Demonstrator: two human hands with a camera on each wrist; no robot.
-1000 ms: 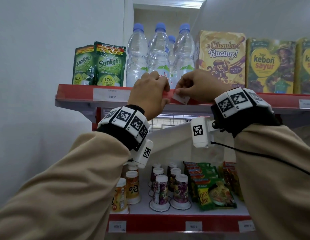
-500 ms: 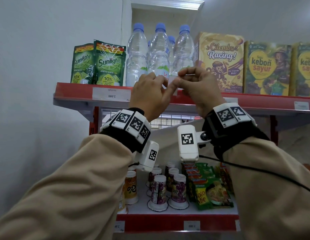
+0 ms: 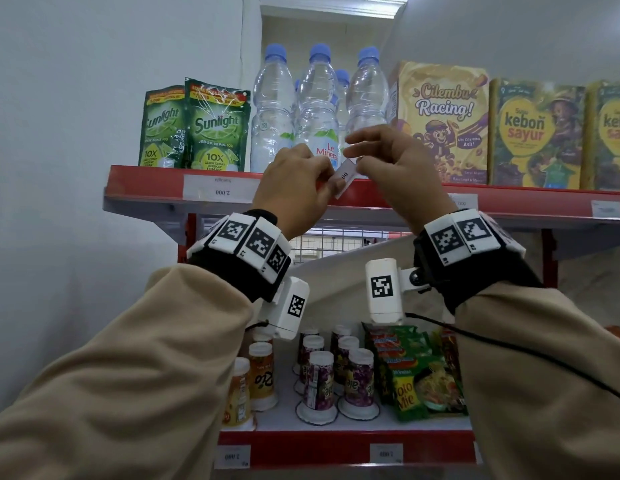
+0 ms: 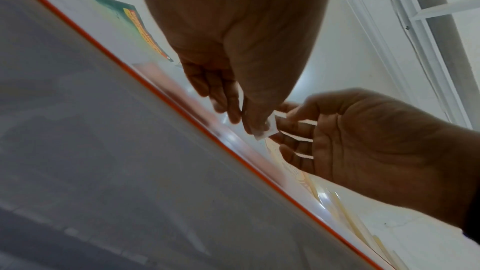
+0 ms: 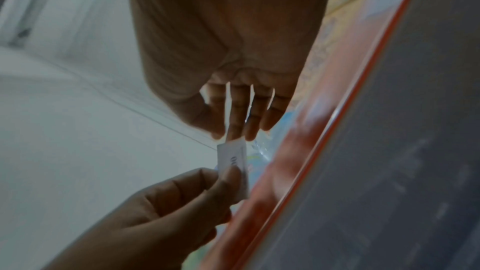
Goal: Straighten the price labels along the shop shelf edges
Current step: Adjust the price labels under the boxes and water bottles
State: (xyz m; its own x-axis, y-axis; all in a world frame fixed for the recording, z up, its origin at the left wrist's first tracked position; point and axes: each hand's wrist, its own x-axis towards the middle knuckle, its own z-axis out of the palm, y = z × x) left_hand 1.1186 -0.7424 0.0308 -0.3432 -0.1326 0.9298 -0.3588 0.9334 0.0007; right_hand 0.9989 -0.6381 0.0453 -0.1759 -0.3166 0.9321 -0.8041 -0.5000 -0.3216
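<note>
A small white price label (image 3: 345, 176), printed "00", is off the red upper shelf edge (image 3: 145, 183) and hangs tilted in front of it. My left hand (image 3: 324, 178) pinches its lower end and my right hand (image 3: 361, 161) pinches its upper end. In the right wrist view the label (image 5: 232, 161) stands on end between my right fingertips (image 5: 235, 132) and my left thumb (image 5: 228, 178). The left wrist view shows the label (image 4: 269, 128) under my left thumb, with the right hand's fingers (image 4: 288, 128) touching it. Another label (image 3: 220, 188), reading "2.000", sits upside down on the edge at the left.
Sunlight pouches (image 3: 197, 126), water bottles (image 3: 315, 105) and cardboard boxes (image 3: 440, 123) stand on the upper shelf close behind my hands. More labels (image 3: 606, 207) sit further right on the edge. The lower shelf holds cups (image 3: 319, 382), noodle packs (image 3: 416, 372) and labels (image 3: 386, 453).
A second ago the right hand held the label against the red edge. Both hands have since lifted it off, and it now hangs tilted between them with the print showing.
</note>
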